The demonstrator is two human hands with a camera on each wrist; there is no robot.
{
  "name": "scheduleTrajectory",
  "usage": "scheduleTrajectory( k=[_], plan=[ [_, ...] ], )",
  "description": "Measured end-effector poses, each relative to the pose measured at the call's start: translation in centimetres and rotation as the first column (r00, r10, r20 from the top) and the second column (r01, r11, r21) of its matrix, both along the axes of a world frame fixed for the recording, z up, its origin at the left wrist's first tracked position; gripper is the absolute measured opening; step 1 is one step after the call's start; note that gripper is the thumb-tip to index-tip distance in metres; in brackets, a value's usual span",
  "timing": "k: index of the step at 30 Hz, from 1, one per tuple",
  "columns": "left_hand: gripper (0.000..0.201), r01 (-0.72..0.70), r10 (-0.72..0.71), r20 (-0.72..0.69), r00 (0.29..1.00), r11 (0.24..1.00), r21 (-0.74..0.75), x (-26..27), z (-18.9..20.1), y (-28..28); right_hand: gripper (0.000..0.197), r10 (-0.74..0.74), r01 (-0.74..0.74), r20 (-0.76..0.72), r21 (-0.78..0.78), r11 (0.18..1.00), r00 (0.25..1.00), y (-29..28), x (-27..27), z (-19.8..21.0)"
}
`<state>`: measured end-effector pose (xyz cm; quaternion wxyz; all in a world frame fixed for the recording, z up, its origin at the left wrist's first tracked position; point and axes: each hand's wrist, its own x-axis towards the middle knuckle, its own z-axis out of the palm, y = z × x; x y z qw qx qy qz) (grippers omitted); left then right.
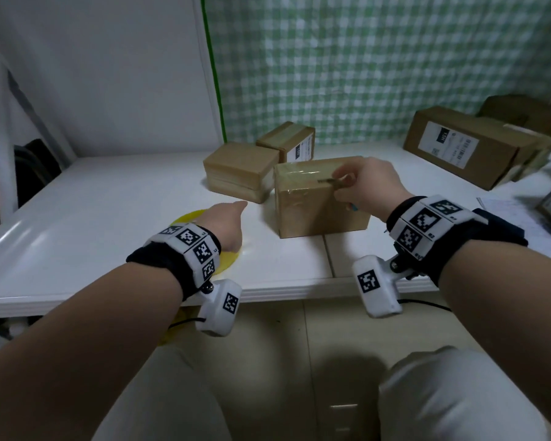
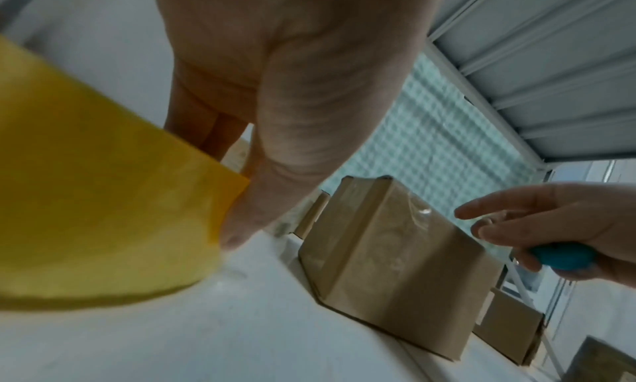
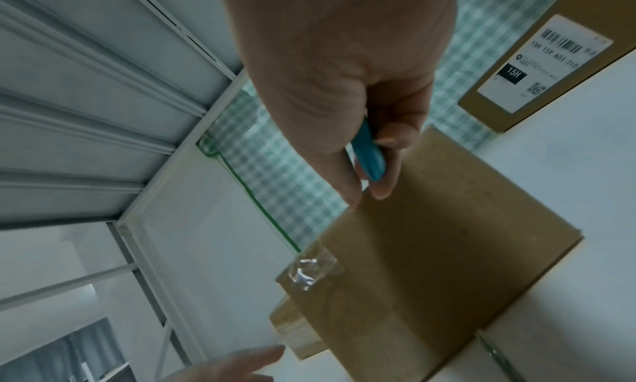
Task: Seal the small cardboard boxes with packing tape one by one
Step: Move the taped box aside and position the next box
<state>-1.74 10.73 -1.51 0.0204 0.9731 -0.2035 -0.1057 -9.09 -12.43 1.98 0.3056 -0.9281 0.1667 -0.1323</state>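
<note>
My left hand (image 1: 225,222) lies flat on the yellow tape roll (image 1: 185,219) at the tabletop's (image 1: 93,218) near edge; my right hand (image 1: 368,186) grips a blue-handled cutter (image 3: 368,154) over the nearest box (image 1: 318,202), already taped. Two small boxes (image 1: 240,171) behind look sealed; farther boxes (image 1: 468,144) remain, state unclear.

white table (image 1: 109,198), green checked curtain (image 1: 379,65)

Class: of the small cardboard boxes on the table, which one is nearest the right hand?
The front box, directly under the right hand. The two other small boxes sit behind it to the left.
</note>
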Motion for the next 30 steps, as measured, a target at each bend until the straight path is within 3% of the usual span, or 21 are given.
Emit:
scheduleTrajectory(
  k=[4, 7, 9, 11, 15, 21, 24, 30],
  plan=[
    [0.065, 0.021, -0.021, 0.041, 0.999, 1.000, 0.005, 0.4, 0.7, -1.3, 0.043, -0.102, 0.104, 0.017, -0.121, 0.987, 0.995, -0.9, -0.3, -0.3],
    [0.066, 0.054, -0.029, 0.087, 0.996, 0.953, -0.298, 0.4, 2.6, -3.1, 0.050, -0.133, 0.132, 0.003, -0.161, 0.978, 0.991, -1.4, -0.5, -0.4],
    [0.073, 0.089, -0.039, 0.128, 0.991, 0.905, -0.415, 0.6, 3.6, -4.5, 0.051, -0.135, 0.133, -0.004, -0.168, 0.977, 0.991, -1.6, -0.6, -0.4],
    [0.078, 0.121, -0.060, 0.166, 0.984, 0.912, -0.392, 1.0, 3.8, -5.8, 0.044, -0.134, 0.131, -0.002, -0.172, 0.976, 0.991, -1.6, -0.6, -0.4],
    [0.061, 0.161, -0.104, 0.236, 0.966, 0.958, -0.238, 1.7, 3.4, -7.0, 0.035, -0.121, 0.116, -0.011, -0.197, 0.974, 0.993, -1.6, -0.4, -0.7],
    [0.054, 0.271, -0.228, 0.306, 0.924, 0.957, -0.106, 2.4, 2.4, -7.3, 0.028, -0.124, 0.125, 0.029, -0.027, 0.992, 0.992, -2.1, 0.2, -0.9],
    [0.053, 0.270, -0.240, 0.327, 0.914, 0.962, -0.049, 2.1, 2.3, -7.3, 0.025, -0.126, 0.127, 0.035, -0.017, 0.992, 0.991, -2.2, 0.2, -0.8],
    [0.069, 0.177, -0.125, 0.295, 0.947, 0.972, -0.156, 1.6, 2.6, -7.6, 0.020, -0.158, 0.156, 0.067, 0.023, 0.987, 0.985, -3.0, -1.0, -0.5]
  ],
)
